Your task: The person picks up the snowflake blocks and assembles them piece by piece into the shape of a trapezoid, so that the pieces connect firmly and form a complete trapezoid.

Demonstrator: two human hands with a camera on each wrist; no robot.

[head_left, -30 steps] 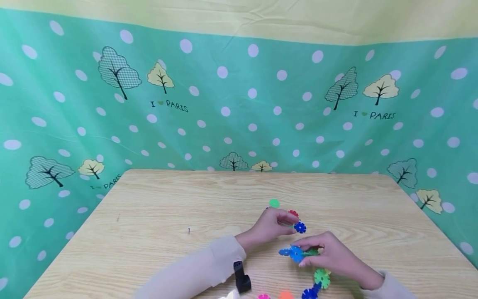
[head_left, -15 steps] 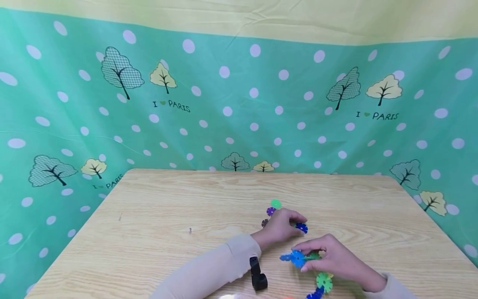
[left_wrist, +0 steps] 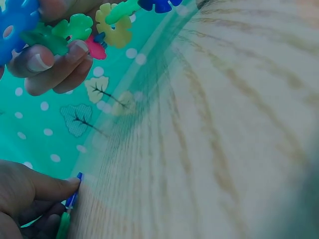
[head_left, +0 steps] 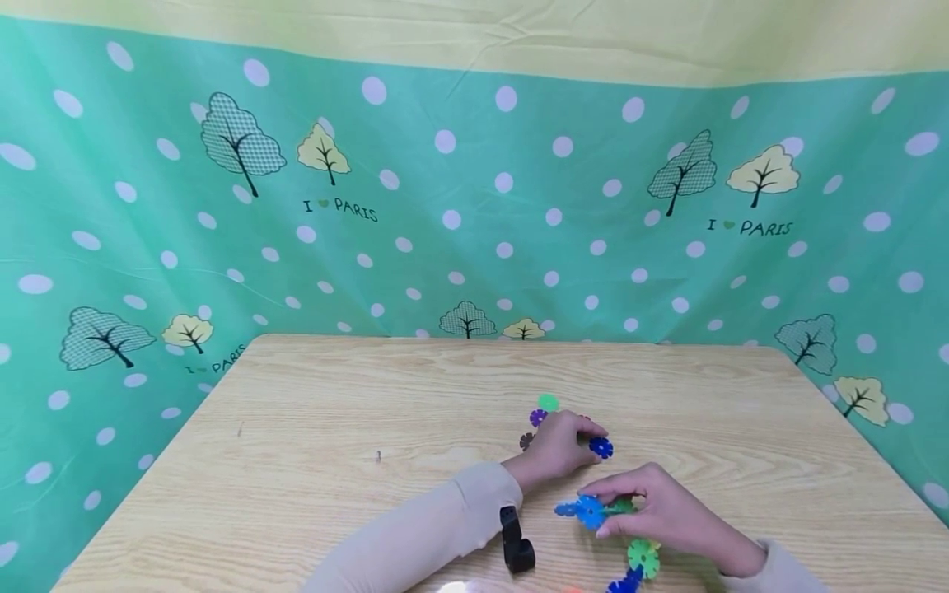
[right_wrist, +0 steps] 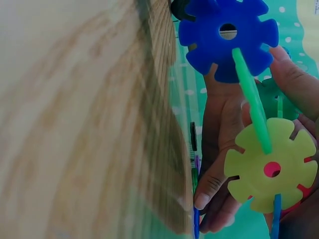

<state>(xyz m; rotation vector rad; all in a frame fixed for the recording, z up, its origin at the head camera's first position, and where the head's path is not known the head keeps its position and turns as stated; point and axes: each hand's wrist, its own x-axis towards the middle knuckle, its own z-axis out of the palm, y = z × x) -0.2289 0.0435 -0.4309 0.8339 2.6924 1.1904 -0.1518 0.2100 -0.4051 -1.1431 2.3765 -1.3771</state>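
Note:
My left hand (head_left: 558, 449) lies low over a second string of notched plastic snowflake discs, its thumb and fingers pinching a dark blue disc (head_left: 601, 447) at the string's right end. Light green (head_left: 548, 403), purple (head_left: 539, 418) and brown discs (head_left: 527, 441) show behind that hand; it hides the rest. Closer to me, my right hand (head_left: 667, 512) grips a linked chain of discs between thumb and fingers, a light blue disc (head_left: 591, 511) sticking out leftward. From this hand the chain hangs down; the right wrist view shows its yellow disc (right_wrist: 244, 164) and blue disc (right_wrist: 199, 30) large.
A wooden table (head_left: 334, 395) spreads under both hands, with a green dotted curtain (head_left: 415, 189) behind it. On the left wrist sits a black mount (head_left: 516, 548). Part of an orange piece (head_left: 573, 590) shows at the bottom edge. A small dark mark (head_left: 378, 455) lies left of centre.
My left hand has shifted right along its string, uncovering the purple and brown discs, then stayed nearly still. The right hand keeps its grip on the chain with little movement.

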